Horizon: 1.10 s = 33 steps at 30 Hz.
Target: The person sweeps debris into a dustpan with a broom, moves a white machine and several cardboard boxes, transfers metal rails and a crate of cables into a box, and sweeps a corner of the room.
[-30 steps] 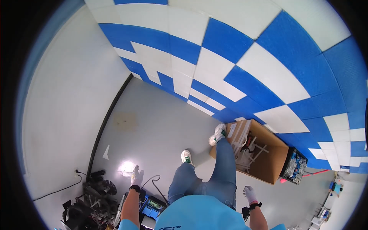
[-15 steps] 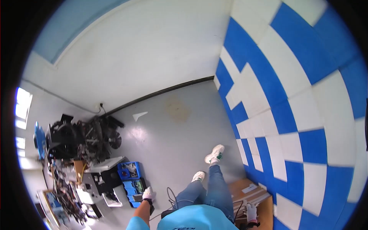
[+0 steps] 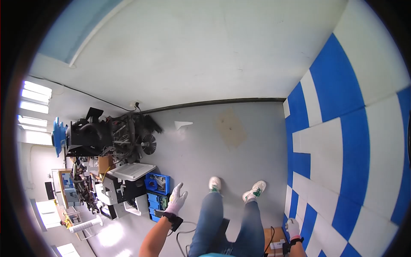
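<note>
I stand on a grey floor (image 3: 222, 145), and my jeans and white shoes (image 3: 256, 189) show at the lower middle. My left hand (image 3: 176, 199), in a white glove with a black wrist strap, hangs out to my left with spread fingers and holds nothing. It hovers near blue parts boxes (image 3: 157, 183). My right hand (image 3: 293, 227), also gloved in white, hangs low at my right side beside the blue and white wall (image 3: 338, 145). Its fingers curl loosely and nothing is seen in it.
A heap of black machine parts and a fan (image 3: 115, 135) stands at the left by the white wall. Below it are a white tray (image 3: 131, 171) and cluttered workbenches (image 3: 85, 188). A cardboard box corner (image 3: 274, 242) shows near my right leg. A cable (image 3: 188, 231) lies on the floor.
The view has swung left: the blue and white wall slid to the right edge, the cluttered equipment came into view, and the open cardboard box dropped almost out of sight. My left hand rose with fingers spread.
</note>
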{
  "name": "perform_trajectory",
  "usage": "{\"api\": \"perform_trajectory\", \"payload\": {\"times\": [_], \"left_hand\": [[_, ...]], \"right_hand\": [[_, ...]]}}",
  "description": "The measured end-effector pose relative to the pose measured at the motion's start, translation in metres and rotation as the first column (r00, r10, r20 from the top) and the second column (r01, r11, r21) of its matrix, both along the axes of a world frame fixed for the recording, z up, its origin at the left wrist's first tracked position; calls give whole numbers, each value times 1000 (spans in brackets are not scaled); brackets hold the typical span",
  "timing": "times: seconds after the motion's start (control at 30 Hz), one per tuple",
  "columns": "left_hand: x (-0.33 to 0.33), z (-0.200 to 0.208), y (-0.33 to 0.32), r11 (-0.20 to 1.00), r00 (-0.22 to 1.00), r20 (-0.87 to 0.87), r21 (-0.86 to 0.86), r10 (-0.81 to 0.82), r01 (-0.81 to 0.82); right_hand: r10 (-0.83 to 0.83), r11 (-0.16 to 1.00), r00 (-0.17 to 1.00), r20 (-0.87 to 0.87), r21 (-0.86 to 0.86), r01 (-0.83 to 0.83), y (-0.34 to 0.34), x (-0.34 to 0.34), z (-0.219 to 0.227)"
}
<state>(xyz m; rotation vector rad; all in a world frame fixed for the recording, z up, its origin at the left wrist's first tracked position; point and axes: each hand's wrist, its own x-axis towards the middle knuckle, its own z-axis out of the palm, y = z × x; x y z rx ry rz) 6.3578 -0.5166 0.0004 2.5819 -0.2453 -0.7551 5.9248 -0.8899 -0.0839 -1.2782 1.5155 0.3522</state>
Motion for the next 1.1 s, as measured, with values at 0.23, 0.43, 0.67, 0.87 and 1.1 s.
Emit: {"api": "perform_trajectory", "payload": {"times": [0.23, 0.43, 0.67, 0.87, 1.1], "left_hand": [[88, -100, -38, 969, 988, -134, -227, 72, -102], [165, -242, -48, 763, 906, -372, -520, 203, -384], [246, -327, -25, 568, 782, -521, -548, 342, -614], [322, -327, 38, 467, 609, -665, -413, 432, -782], [348, -340, 64, 222, 403, -711, -338, 576, -915]], "right_hand": [[558, 688, 801, -217, -420, -592, -54, 182, -91], [711, 563, 617, -336, -253, -787, 6, 405, -175], [953, 157, 262, -153, -492, -856, 138, 666, -353], [953, 3, 239, -188, -779, -626, 252, 849, -461], [851, -45, 342, -399, -704, -709, 300, 900, -519]]}}
